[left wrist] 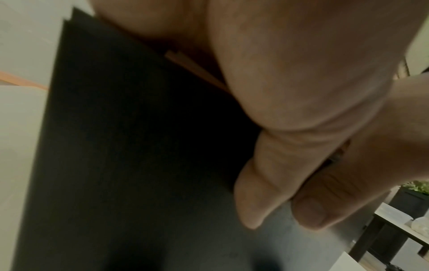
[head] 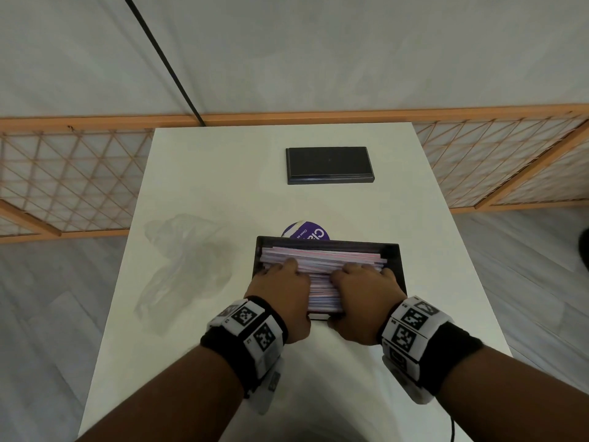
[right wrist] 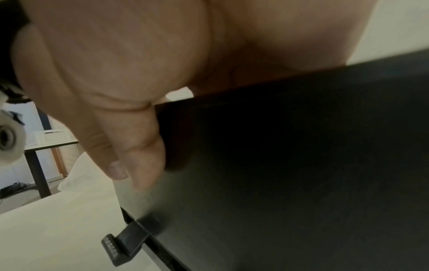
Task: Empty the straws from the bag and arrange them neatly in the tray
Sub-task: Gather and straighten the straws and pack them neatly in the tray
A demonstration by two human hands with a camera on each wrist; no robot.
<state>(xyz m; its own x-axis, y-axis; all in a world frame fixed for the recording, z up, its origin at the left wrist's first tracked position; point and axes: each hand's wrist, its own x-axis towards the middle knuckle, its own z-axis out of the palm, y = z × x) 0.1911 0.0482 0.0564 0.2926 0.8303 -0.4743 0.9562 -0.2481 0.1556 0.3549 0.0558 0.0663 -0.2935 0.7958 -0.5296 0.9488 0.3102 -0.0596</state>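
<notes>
A black tray (head: 396, 261) full of pink-and-white wrapped straws (head: 322, 260) sits near the front of the white table (head: 204, 173). My left hand (head: 280, 288) lies over the straws' left part, and my right hand (head: 363, 291) over the right part. Both thumbs hook under the tray's near wall. In the left wrist view the left thumb (left wrist: 267, 183) presses the tray's dark underside (left wrist: 127, 146). The right thumb (right wrist: 139, 155) presses the dark tray (right wrist: 301, 165) likewise. The clear plastic bag (head: 185, 260) lies crumpled and flat to the left.
A second black tray-like box (head: 330, 164) stands further back on the table. A purple round lid (head: 304, 232) peeks out just behind the held tray. Wooden lattice screens (head: 63, 173) flank the table on both sides.
</notes>
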